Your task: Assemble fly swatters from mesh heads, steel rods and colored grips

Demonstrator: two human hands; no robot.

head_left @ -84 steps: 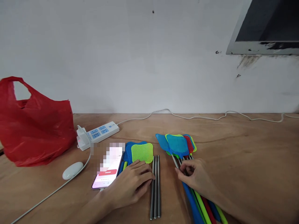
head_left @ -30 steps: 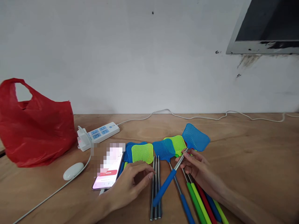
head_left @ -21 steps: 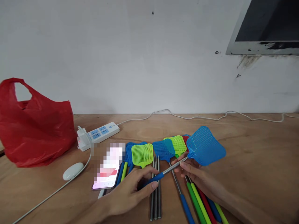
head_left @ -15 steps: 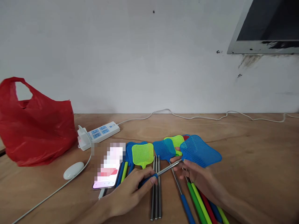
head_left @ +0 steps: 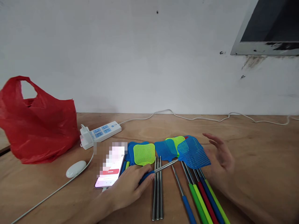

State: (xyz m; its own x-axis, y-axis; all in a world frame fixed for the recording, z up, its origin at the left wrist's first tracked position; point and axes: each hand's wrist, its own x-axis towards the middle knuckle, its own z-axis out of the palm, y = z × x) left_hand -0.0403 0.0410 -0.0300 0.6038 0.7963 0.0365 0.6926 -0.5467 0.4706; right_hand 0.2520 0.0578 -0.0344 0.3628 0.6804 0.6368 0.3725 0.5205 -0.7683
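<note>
My left hand (head_left: 130,183) is closed around the blue grip of a fly swatter, whose metal rod slants up to the right and ends in a blue mesh head (head_left: 193,152). My right hand (head_left: 220,155) is off the swatter, just right of its head, fingers apart and slightly blurred. Below the held rod lie several bare metal rods (head_left: 157,189), side by side. A row of swatter handles, among them a red handle (head_left: 206,199) and a green handle (head_left: 197,199), fans out at the lower right. A yellow-green swatter head (head_left: 144,154) rests over blue ones.
Left of my left hand lies a lit phone (head_left: 112,168), partly pixelated. Farther back are a white power strip (head_left: 106,130), a red plastic bag (head_left: 42,127) and a white oval device (head_left: 76,169) with its cable. A thin white cord (head_left: 193,119) runs along the wall.
My right hand has let go of the swatter near its head and moved right, fingers opening. My left hand still holds the grip, and the blue head now hangs slightly differently.
</note>
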